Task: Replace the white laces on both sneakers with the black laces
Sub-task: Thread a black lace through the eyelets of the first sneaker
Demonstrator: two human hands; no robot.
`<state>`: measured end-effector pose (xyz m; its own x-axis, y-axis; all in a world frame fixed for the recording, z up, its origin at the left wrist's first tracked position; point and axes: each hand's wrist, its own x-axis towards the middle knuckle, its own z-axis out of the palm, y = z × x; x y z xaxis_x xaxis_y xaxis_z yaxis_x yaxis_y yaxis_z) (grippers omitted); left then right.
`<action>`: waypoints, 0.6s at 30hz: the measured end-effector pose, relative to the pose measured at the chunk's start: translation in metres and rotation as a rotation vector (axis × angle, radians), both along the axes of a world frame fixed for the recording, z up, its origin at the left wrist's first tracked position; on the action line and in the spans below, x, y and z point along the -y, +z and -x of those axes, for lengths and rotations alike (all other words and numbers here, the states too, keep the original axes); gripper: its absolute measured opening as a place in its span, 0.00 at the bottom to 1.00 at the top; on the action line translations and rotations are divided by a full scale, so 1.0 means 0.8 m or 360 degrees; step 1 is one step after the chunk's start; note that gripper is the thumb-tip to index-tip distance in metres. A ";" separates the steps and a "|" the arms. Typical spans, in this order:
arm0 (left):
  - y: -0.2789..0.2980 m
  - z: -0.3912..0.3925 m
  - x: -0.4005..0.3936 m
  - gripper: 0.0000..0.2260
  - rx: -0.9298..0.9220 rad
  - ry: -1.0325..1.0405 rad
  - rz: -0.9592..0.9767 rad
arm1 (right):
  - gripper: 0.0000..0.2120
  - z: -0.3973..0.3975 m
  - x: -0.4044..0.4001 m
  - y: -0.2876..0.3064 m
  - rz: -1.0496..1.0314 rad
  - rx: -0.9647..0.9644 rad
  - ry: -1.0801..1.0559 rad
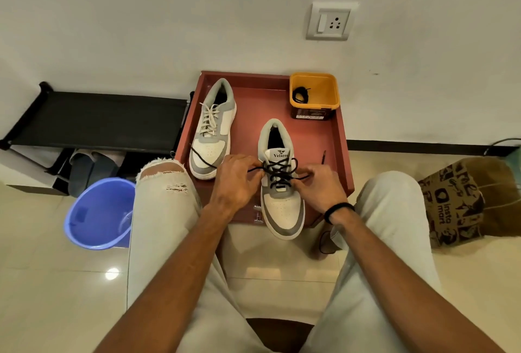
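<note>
I have the near sneaker (283, 194) pulled toward me, toe hanging past the front edge of the red tray (342, 138), so its eyelets sit right under my hands. My left hand (235, 180) is curled around 1 end of the black lace (279, 173), and my right hand (321, 180) pinches the other end beside the shoe; pulling both outward keeps the crossings snug. The lace looks threaded most of the way up, though my fingers hide the side eyelets, so I can't be sure.

The far sneaker (211, 130) stands beside it on the tray with its white lace (209, 118) in place; a loose black end trails over its toe. The 2nd black lace (300, 95) waits coiled in the yellow tub (327, 93) at the tray's back corner, within reach.
</note>
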<state>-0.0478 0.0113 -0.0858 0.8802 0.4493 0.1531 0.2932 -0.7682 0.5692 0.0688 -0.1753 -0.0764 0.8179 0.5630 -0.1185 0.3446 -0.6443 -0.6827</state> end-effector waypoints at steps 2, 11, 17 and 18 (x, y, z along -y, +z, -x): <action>0.006 -0.002 0.003 0.09 0.0086 -0.0005 0.0091 | 0.07 0.003 -0.006 0.000 -0.0039 0.0038 0.0028; 0.017 0.002 0.018 0.10 0.0182 -0.0099 0.0232 | 0.06 0.003 -0.011 -0.004 -0.0111 0.0118 0.0037; 0.028 0.004 0.017 0.10 0.0198 0.0028 0.0284 | 0.09 -0.001 -0.009 0.007 -0.0201 0.0079 0.0082; 0.031 0.005 0.017 0.09 0.0216 0.0066 0.0286 | 0.09 -0.004 -0.006 0.011 -0.0234 0.0022 0.0071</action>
<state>-0.0522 -0.0020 -0.0613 0.8371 0.5154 0.1830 0.2340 -0.6400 0.7319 0.0718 -0.1706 -0.0675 0.7927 0.6093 -0.0209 0.3806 -0.5213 -0.7638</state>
